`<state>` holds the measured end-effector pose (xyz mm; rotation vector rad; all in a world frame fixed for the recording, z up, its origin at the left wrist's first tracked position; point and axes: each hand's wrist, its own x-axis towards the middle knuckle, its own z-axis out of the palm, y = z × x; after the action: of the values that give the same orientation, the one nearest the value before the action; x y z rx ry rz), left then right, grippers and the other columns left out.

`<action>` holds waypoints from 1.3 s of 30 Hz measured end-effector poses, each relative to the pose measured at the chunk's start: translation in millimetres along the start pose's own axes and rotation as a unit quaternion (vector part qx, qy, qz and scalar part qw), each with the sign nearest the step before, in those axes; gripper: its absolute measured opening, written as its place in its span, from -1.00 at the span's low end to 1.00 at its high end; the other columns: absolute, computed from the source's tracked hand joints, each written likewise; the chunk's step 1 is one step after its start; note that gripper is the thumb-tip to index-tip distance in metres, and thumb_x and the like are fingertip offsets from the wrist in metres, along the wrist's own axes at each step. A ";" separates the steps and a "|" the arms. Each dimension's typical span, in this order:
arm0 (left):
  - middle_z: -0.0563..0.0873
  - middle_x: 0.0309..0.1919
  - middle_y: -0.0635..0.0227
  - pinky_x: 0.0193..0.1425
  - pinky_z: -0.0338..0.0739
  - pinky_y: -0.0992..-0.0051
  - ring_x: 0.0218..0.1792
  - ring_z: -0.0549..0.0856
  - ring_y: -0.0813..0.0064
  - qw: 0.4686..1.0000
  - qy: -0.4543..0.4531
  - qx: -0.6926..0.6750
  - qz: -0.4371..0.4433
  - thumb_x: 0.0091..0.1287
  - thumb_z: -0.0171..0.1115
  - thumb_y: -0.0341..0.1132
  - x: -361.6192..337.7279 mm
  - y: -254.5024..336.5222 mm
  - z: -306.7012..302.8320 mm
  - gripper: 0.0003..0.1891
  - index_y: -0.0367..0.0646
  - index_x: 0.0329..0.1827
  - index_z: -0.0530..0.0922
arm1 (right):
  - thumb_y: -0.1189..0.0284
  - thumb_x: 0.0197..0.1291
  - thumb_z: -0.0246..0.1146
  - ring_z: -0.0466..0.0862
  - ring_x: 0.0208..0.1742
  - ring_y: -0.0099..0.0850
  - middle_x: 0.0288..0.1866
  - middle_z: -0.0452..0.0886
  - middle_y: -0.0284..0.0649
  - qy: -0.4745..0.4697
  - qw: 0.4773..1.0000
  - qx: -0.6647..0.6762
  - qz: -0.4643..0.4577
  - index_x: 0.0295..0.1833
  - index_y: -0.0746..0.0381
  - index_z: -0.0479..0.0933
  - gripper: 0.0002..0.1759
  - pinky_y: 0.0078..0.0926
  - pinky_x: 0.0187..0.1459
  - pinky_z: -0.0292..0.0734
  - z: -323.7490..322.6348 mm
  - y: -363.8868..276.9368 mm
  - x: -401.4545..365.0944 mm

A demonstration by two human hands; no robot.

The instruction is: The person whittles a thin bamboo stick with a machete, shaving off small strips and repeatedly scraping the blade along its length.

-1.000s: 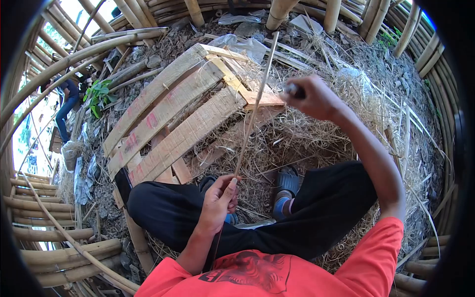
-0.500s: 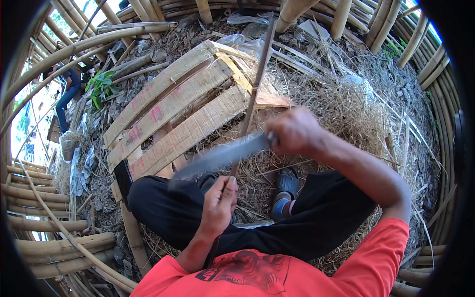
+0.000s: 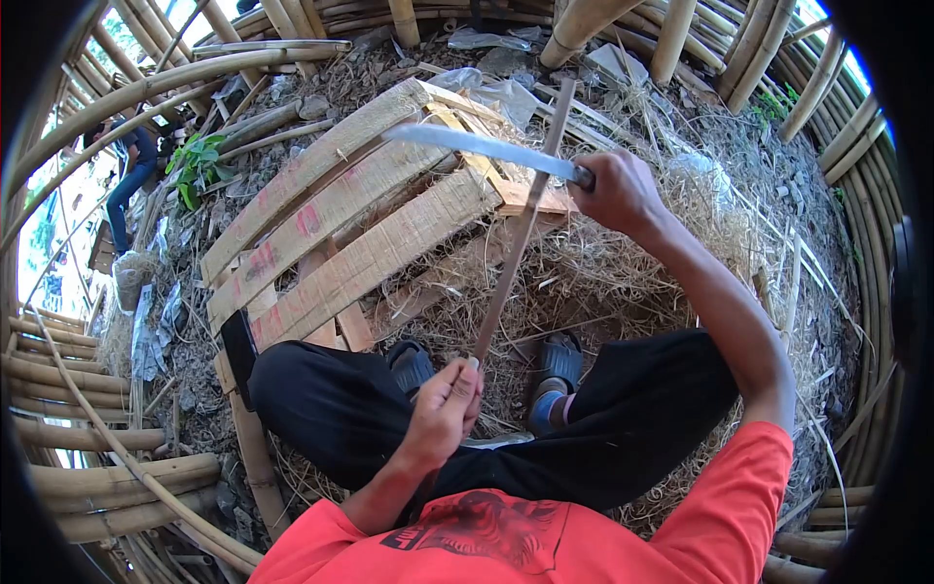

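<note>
A long thin brown strip [image 3: 516, 255] rises away from my lap, its lower end in the closed fingers of my left hand [image 3: 445, 414]. My right hand [image 3: 620, 190] is wrapped round the dark handle of a long, curved metal blade [image 3: 477, 144]. That blade points left and lies across the upper part of the strip; whether the two touch, I cannot tell. Beyond my left knee, under the blade's tip, is a slatted wooden pallet [image 3: 360, 234] with red marks on its boards.
A dark flat object [image 3: 238, 346] leans at the pallet's lower left corner. Fine shavings [image 3: 603, 277] cover the ground before my sandalled feet. Bamboo poles [image 3: 126, 487] stand and lie around me. A person [image 3: 131, 180] is outside at the far left.
My right hand and the blade have moved up and away from me, from near my left hand to the strip's upper part. The strip leans further right, and my left hand has shifted slightly right.
</note>
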<state>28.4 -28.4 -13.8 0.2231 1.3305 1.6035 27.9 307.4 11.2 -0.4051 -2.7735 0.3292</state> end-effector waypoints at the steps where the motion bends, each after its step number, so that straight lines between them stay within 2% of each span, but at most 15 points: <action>1: 0.21 -0.67 0.66 -0.69 -0.04 0.70 -0.72 0.12 0.83 1.000 -0.011 -0.009 -0.014 0.57 -0.13 -0.12 2.2 -2.0 0.9 -0.71 -0.09 -0.28 0.36 | 0.42 0.10 0.20 0.48 -0.76 -0.54 -0.76 0.50 -0.32 -0.004 0.998 0.059 0.013 -0.52 0.16 0.62 -0.81 -0.50 -0.67 0.44 5.9 1.5 -5.5; 3: 0.22 -0.66 0.65 -0.69 -0.04 0.69 -0.72 0.12 0.83 1.000 -0.009 -0.015 -0.003 0.57 -0.11 -0.12 10.3 -0.1 -0.4 -0.71 -0.09 -0.29 0.36 | 0.36 0.11 0.26 0.47 -0.76 -0.48 -0.77 0.49 -0.33 -0.017 0.987 0.152 -0.047 -0.52 0.21 0.61 -0.79 -0.40 -0.62 0.42 5.9 -9.7 -22.0; 4: 0.22 -0.66 0.65 -0.69 -0.04 0.69 -0.72 0.11 0.83 1.000 -0.008 -0.019 -0.003 0.57 -0.11 -0.13 11.6 0.5 -1.6 -0.72 -0.09 -0.29 0.36 | 0.32 0.11 0.27 0.51 -0.67 -0.53 -0.70 0.53 -0.29 -0.120 0.980 0.151 -0.056 -0.41 0.25 0.63 -0.79 -0.41 -0.54 0.40 -5.6 -18.1 -23.2; 6: 0.26 -0.65 0.63 -0.65 0.03 0.68 -0.69 0.17 0.81 1.000 0.001 0.021 0.013 0.56 -0.08 -0.14 16.9 2.5 -1.1 -0.72 -0.12 -0.27 0.38 | 0.31 0.12 0.27 0.51 -0.58 -0.60 -0.63 0.54 -0.31 -0.090 0.932 0.348 -0.043 -0.20 0.28 0.63 -0.74 -0.49 -0.50 0.35 0.7 -27.6 -23.3; 8: 0.28 -0.64 0.62 -0.61 0.09 0.68 -0.66 0.22 0.81 0.995 0.032 0.076 0.058 0.55 -0.06 -0.14 19.2 -4.1 -0.2 -0.73 -0.14 -0.24 0.39 | 0.27 0.25 0.28 0.25 -0.69 -0.71 -0.65 0.31 -0.50 -0.111 0.847 0.517 0.053 0.05 0.32 0.55 -0.62 -0.59 -0.61 0.10 -8.4 -28.9 -20.8; 10: 0.31 -0.63 0.60 -0.57 0.14 0.68 -0.62 0.27 0.80 0.990 0.035 0.122 0.064 0.55 -0.05 -0.15 16.4 -7.7 -2.2 -0.73 -0.16 -0.22 0.40 | 0.27 0.31 0.26 0.25 -0.70 -0.72 -0.67 0.29 -0.51 -0.074 0.764 0.622 0.154 0.03 0.34 0.54 -0.64 -0.64 -0.62 0.11 -10.0 -29.7 -15.2; 13: 0.31 -0.64 0.59 -0.61 0.12 0.70 -0.65 0.25 0.81 0.987 0.001 0.137 0.082 0.55 -0.05 -0.14 17.4 -11.2 4.0 -0.74 -0.13 -0.21 0.38 | 0.25 0.31 0.27 0.24 -0.72 -0.72 -0.69 0.25 -0.54 -0.067 0.734 0.643 0.207 -0.06 0.35 0.55 -0.65 -0.64 -0.63 0.11 -7.0 -24.1 -7.2; 20: 0.27 -0.64 0.61 -0.65 0.08 0.71 -0.67 0.21 0.81 0.984 -0.022 0.125 0.121 0.56 -0.12 -0.09 33.6 38.3 19.6 -0.71 -0.10 -0.22 0.35 | 0.13 0.25 0.32 0.36 -0.66 -0.69 -0.65 0.45 -0.47 -0.119 0.852 0.503 0.086 -0.30 0.25 0.66 -0.64 -0.62 -0.62 0.17 -20.2 -57.6 -6.9; 23: 0.21 -0.65 0.63 -0.67 -0.02 0.69 -0.69 0.15 0.81 0.997 -0.015 0.017 0.080 0.57 -0.16 -0.08 43.0 52.1 12.3 -0.70 -0.09 -0.26 0.33 | 0.06 0.20 0.34 0.47 -0.64 -0.56 -0.67 0.49 -0.35 -0.167 0.924 0.340 -0.049 -0.36 0.29 0.60 -0.55 -0.45 -0.57 0.29 -33.3 -76.9 -11.2; 26: 0.22 -0.64 0.63 -0.65 0.00 0.66 -0.67 0.17 0.78 0.995 -0.081 -0.054 0.030 0.56 -0.14 -0.07 38.3 51.3 -7.3 -0.70 -0.03 -0.31 0.35 | 0.34 -0.08 0.40 0.56 -0.66 -0.31 -0.68 0.49 -0.28 -0.117 0.942 0.183 -0.256 -0.39 0.18 0.57 -0.81 -0.35 -0.56 0.40 -29.5 -83.2 -20.3; 27: 0.18 -0.64 0.64 -0.66 -0.07 0.65 -0.68 0.13 0.79 0.997 -0.064 -0.043 0.022 0.55 -0.13 -0.04 35.1 55.0 -5.0 -0.69 -0.01 -0.34 0.32 | 0.34 -0.13 0.35 0.62 -0.55 -0.10 -0.65 0.54 -0.16 -0.144 0.960 0.117 -0.211 -0.38 0.17 0.55 -0.81 -0.16 -0.48 0.47 -30.1 -92.4 -26.3; 34: 0.12 -0.69 0.65 -0.72 -0.14 0.64 -0.73 0.07 0.79 0.996 -0.066 -0.053 0.039 0.55 -0.12 -0.05 35.9 48.6 -5.6 -0.68 -0.04 -0.34 0.31 | 0.42 -0.21 0.33 0.60 -0.63 -0.27 -0.65 0.56 -0.27 -0.098 0.979 0.047 -0.171 -0.39 0.11 0.54 -0.83 -0.27 -0.52 0.49 -12.0 -95.4 -26.9; 35: 0.13 -0.70 0.65 -0.72 -0.13 0.65 -0.74 0.07 0.79 0.995 -0.063 -0.057 0.047 0.55 -0.13 -0.04 37.0 51.5 -6.0 -0.67 -0.04 -0.34 0.31 | 0.45 -0.08 0.29 0.58 -0.67 -0.35 -0.67 0.55 -0.30 -0.076 0.975 0.036 -0.206 -0.40 0.11 0.58 -0.94 -0.33 -0.58 0.50 -12.7 -91.7 -24.2; 37: 0.14 -0.71 0.66 -0.73 -0.10 0.66 -0.75 0.08 0.80 0.994 -0.062 -0.075 0.050 0.56 -0.16 -0.01 36.5 55.7 -10.1 -0.64 -0.05 -0.35 0.30 | 0.47 0.08 0.23 0.55 -0.71 -0.45 -0.73 0.52 -0.33 -0.018 0.995 -0.051 -0.087 -0.46 0.12 0.61 -0.90 -0.41 -0.67 0.46 -6.3 -67.4 -7.6; 39: 0.15 -0.71 0.66 -0.74 -0.09 0.65 -0.75 0.08 0.80 0.994 -0.081 -0.077 0.010 0.56 -0.16 -0.01 32.5 45.4 -5.9 -0.63 -0.05 -0.35 0.30 | 0.49 0.15 0.21 0.53 -0.74 -0.56 -0.73 0.56 -0.34 0.042 0.998 0.016 0.040 -0.50 0.18 0.64 -0.81 -0.51 -0.67 0.47 -17.7 -30.3 17.4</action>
<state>-16.7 -2.6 7.4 0.2669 1.0791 1.6589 10.9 287.7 40.5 -0.5123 -2.6718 0.3667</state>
